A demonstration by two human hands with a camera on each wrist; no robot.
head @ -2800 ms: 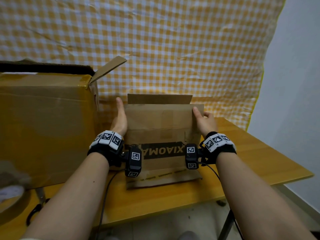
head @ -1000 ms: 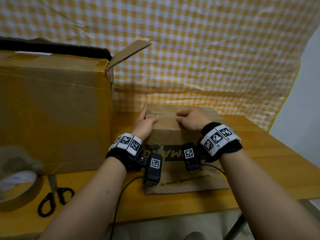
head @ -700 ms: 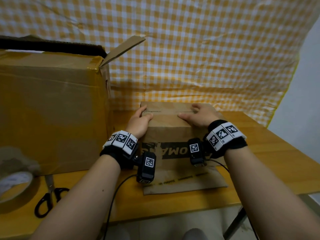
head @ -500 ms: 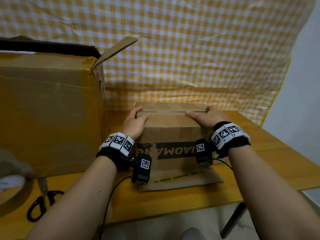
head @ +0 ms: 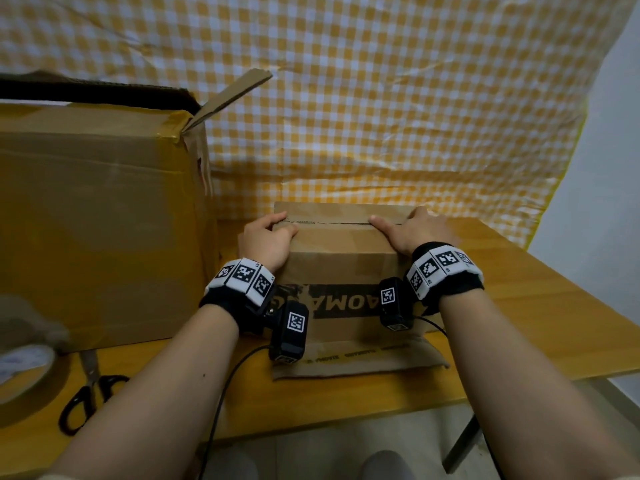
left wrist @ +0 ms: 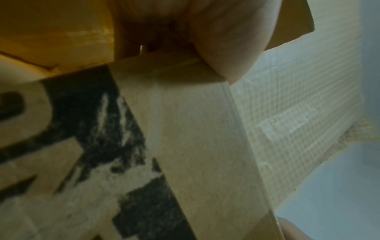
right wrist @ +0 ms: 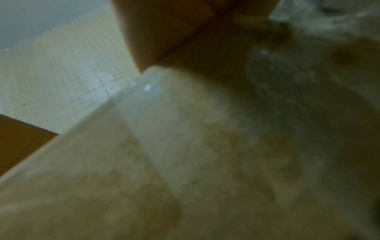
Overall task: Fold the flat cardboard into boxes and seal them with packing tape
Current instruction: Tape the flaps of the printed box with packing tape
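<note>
A small brown cardboard box (head: pixel 343 258) with a black printed band stands on the wooden table (head: pixel 536 323). Its top flaps are folded down and meet in a seam across the top. My left hand (head: pixel 266 237) presses on the top's left end, index finger and thumb lying by the seam. On the right end my right hand (head: pixel 415 232) lies flat, its fingers pointing left along the seam. The left wrist view shows the box (left wrist: pixel 195 146) from close up under my palm (left wrist: pixel 226 40). The right wrist view is blurred, with cardboard (right wrist: pixel 144 178) filling it.
A large taped cardboard box (head: pixel 104 220) stands close on the left, one flap sticking up. A packing tape roll (head: pixel 24 375) and black scissors (head: pixel 90 393) lie at the front left. A bottom flap (head: pixel 356 358) of the small box lies out toward me. Checkered cloth hangs behind.
The top flaps, upright 2.8 s ago, are now folded down. My hands, close together on top a second ago, have slid apart along the seam to the box's two ends.
</note>
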